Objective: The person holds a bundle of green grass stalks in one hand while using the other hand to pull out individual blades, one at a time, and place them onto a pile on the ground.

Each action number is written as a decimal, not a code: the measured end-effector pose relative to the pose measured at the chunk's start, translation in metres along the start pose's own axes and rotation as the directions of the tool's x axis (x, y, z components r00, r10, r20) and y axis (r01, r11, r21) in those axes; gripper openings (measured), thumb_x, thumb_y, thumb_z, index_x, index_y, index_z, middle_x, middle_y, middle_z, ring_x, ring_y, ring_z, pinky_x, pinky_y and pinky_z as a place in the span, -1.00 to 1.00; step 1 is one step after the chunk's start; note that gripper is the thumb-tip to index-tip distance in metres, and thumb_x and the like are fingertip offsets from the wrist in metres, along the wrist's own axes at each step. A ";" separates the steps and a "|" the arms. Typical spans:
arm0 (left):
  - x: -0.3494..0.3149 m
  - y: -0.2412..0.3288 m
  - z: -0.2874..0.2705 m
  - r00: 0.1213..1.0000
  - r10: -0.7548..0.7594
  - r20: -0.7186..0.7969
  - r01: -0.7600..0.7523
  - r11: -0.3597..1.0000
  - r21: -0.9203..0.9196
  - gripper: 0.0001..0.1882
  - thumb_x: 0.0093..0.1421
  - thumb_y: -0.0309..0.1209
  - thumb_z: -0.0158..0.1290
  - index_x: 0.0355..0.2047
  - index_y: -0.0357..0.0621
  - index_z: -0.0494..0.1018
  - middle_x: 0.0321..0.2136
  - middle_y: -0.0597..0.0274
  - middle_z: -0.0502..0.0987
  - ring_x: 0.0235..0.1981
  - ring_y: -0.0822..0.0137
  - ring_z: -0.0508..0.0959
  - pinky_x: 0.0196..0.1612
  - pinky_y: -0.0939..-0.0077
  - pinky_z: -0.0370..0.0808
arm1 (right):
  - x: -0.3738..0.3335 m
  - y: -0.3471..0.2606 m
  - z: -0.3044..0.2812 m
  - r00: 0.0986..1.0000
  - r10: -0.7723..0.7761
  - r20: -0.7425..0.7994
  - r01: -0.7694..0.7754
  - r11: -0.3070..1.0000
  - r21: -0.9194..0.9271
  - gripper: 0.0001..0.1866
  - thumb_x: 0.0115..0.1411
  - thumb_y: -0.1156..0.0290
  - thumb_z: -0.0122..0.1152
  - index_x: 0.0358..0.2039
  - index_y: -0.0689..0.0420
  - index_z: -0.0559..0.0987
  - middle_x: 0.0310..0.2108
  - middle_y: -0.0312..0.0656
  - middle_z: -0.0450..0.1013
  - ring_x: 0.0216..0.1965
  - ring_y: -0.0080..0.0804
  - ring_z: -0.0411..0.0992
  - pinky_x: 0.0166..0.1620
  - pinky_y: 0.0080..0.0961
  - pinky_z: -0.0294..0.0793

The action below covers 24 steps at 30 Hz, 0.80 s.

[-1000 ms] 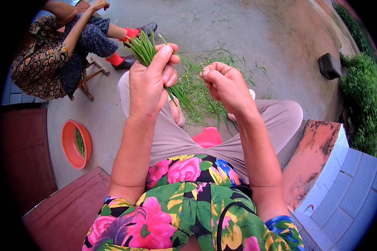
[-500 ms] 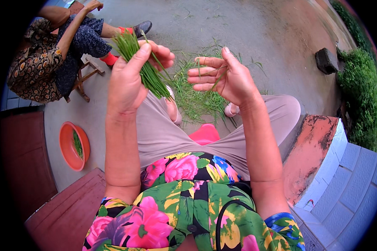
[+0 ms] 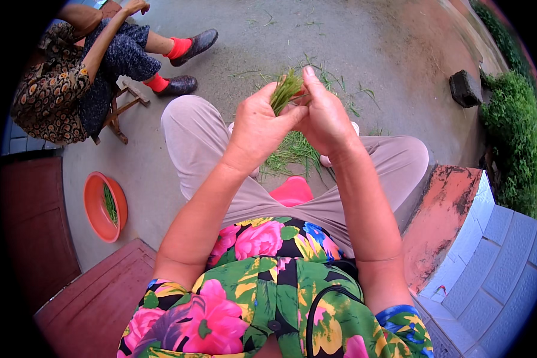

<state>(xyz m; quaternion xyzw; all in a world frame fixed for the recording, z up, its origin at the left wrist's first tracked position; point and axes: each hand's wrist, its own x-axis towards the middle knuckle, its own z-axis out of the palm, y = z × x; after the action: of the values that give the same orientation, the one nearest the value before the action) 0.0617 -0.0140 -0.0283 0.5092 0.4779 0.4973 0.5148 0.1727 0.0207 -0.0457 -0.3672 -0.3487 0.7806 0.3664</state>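
Observation:
A bunch of green garlic chives (image 3: 287,92) stands between my two hands, out in front of my knees. My left hand (image 3: 253,125) is closed around its lower part, thumb pointing toward the right palm. Against the other side of the bunch presses my right hand (image 3: 329,122), thumb up along the stalks and fingers curled behind them. The fingertips of both hands are partly hidden where they meet. Below the hands, loose green trimmings (image 3: 295,152) lie scattered on the ground between my feet.
An orange basin (image 3: 122,209) with some green stalks inside stands at the left. At the upper left another person (image 3: 59,89) sits on a wooden stool (image 3: 120,113). A low red and tiled wall (image 3: 441,221) is at the right, near a dark block (image 3: 465,88) and green bushes (image 3: 513,131).
My left hand has swung right with the chives and turned them more upright. My right hand, open with a few thin strands before, has closed in against the bunch.

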 end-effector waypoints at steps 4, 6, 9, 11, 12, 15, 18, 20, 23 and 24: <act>0.001 0.012 -0.006 0.985 -0.161 -0.067 0.158 0.987 -0.043 -0.85 0.01 -0.45 0.02 -0.42 -0.27 0.41 -0.62 0.38 0.40 -0.66 0.64 0.31 -0.62 0.77 0.25 | -0.006 -0.006 0.010 0.994 0.007 -0.111 -0.008 1.000 -0.011 -0.35 0.15 -0.10 -0.44 -0.22 0.28 0.36 -0.30 -0.13 0.37 -0.24 -0.37 0.34 -0.15 -0.35 0.31; 0.004 0.014 -0.021 0.934 -0.355 0.040 0.354 0.904 -0.241 -0.86 0.05 -0.43 -0.02 -0.45 -0.29 0.38 -0.74 0.44 0.23 -0.82 0.68 0.11 -0.79 0.81 0.02 | -0.008 -0.010 0.008 0.972 -0.016 -0.235 0.005 0.999 -0.044 -0.30 0.12 -0.16 -0.45 -0.25 0.29 0.37 -0.28 -0.10 0.36 -0.26 -0.36 0.35 -0.17 -0.40 0.33; 0.005 0.015 -0.032 0.889 -0.439 0.131 0.452 0.794 -0.406 -0.85 0.07 -0.44 -0.04 -0.43 -0.31 0.36 -0.75 0.44 0.22 -0.83 0.68 0.11 -0.79 0.81 0.04 | -0.012 -0.013 -0.010 0.987 -0.002 -0.160 -0.016 0.994 -0.112 -0.29 0.12 -0.16 -0.46 -0.28 0.31 0.39 -0.30 -0.08 0.37 -0.29 -0.34 0.37 -0.21 -0.47 0.35; 0.007 0.016 -0.037 0.878 -0.451 0.159 0.472 0.761 -0.446 -0.84 0.08 -0.43 -0.06 -0.41 -0.32 0.35 -0.76 0.44 0.21 -0.83 0.68 0.10 -0.80 0.81 0.03 | -0.011 -0.011 -0.018 0.986 0.051 -0.161 -0.076 0.985 -0.157 -0.45 0.13 -0.03 -0.25 -0.31 0.27 0.41 -0.32 -0.13 0.38 -0.33 -0.41 0.38 -0.25 -0.55 0.36; 0.007 0.017 -0.038 0.870 -0.447 0.208 0.488 0.719 -0.495 -0.84 0.09 -0.43 -0.07 -0.40 -0.32 0.36 -0.76 0.44 0.22 -0.83 0.69 0.11 -0.80 0.82 0.04 | -0.011 -0.006 -0.020 0.989 -0.067 -0.134 0.020 0.944 -0.329 -0.54 0.10 0.06 -0.13 -0.34 0.28 0.42 -0.39 -0.17 0.39 -0.37 -0.46 0.38 -0.30 -0.58 0.35; 0.007 0.016 -0.040 0.861 -0.429 0.273 0.505 0.657 -0.560 -0.84 0.10 -0.44 -0.08 -0.39 -0.32 0.36 -0.75 0.43 0.25 -0.83 0.69 0.11 -0.80 0.83 0.05 | -0.012 -0.003 -0.015 0.965 -0.242 -0.101 0.179 0.891 -0.418 -0.75 0.01 0.32 0.08 -0.38 0.25 0.44 -0.48 -0.28 0.39 -0.45 -0.58 0.35 -0.38 -0.65 0.31; 0.007 0.017 -0.040 0.862 -0.414 0.291 0.504 0.644 -0.576 -0.84 0.11 -0.44 -0.10 -0.38 -0.32 0.36 -0.74 0.42 0.27 -0.83 0.69 0.12 -0.80 0.83 0.06 | -0.013 -0.008 -0.008 0.957 -0.257 -0.132 0.203 0.925 -0.322 -0.74 0.06 0.29 0.04 -0.38 0.25 0.44 -0.48 -0.26 0.40 -0.44 -0.57 0.35 -0.38 -0.65 0.32; 0.007 0.018 -0.040 0.864 -0.408 0.294 0.501 0.648 -0.574 -0.83 0.11 -0.44 -0.11 -0.37 -0.32 0.36 -0.74 0.41 0.28 -0.83 0.69 0.12 -0.80 0.83 0.07 | -0.013 -0.009 -0.008 0.988 -0.148 -0.050 0.140 0.981 -0.137 -0.73 0.09 0.28 -0.01 -0.37 0.26 0.44 -0.46 -0.24 0.40 -0.44 -0.58 0.35 -0.39 -0.67 0.34; 0.006 0.018 -0.041 0.867 -0.397 0.300 0.498 0.681 -0.537 -0.81 0.09 -0.40 -0.07 -0.38 -0.30 0.40 -0.73 0.43 0.26 -0.82 0.66 0.11 -0.78 0.79 0.05 | -0.014 -0.012 -0.002 0.989 -0.140 -0.040 0.137 0.988 -0.076 -0.72 0.12 0.26 -0.05 -0.38 0.25 0.44 -0.47 -0.25 0.41 -0.48 -0.61 0.34 -0.42 -0.69 0.34; 0.006 0.017 -0.042 0.861 -0.389 0.329 0.509 0.669 -0.542 -0.80 0.10 -0.40 -0.09 -0.37 -0.31 0.39 -0.73 0.43 0.26 -0.82 0.66 0.11 -0.78 0.79 0.05 | -0.014 -0.013 -0.002 0.989 -0.139 -0.041 0.136 0.988 -0.076 -0.72 0.12 0.26 -0.05 -0.38 0.25 0.44 -0.47 -0.25 0.41 -0.48 -0.61 0.34 -0.42 -0.69 0.34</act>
<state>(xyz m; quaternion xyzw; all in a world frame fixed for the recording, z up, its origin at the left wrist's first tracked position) 0.0197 -0.0066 -0.0120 0.2244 0.3513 0.4319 0.7998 0.1848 0.0155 -0.0318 -0.3731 -0.3929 0.7316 0.4138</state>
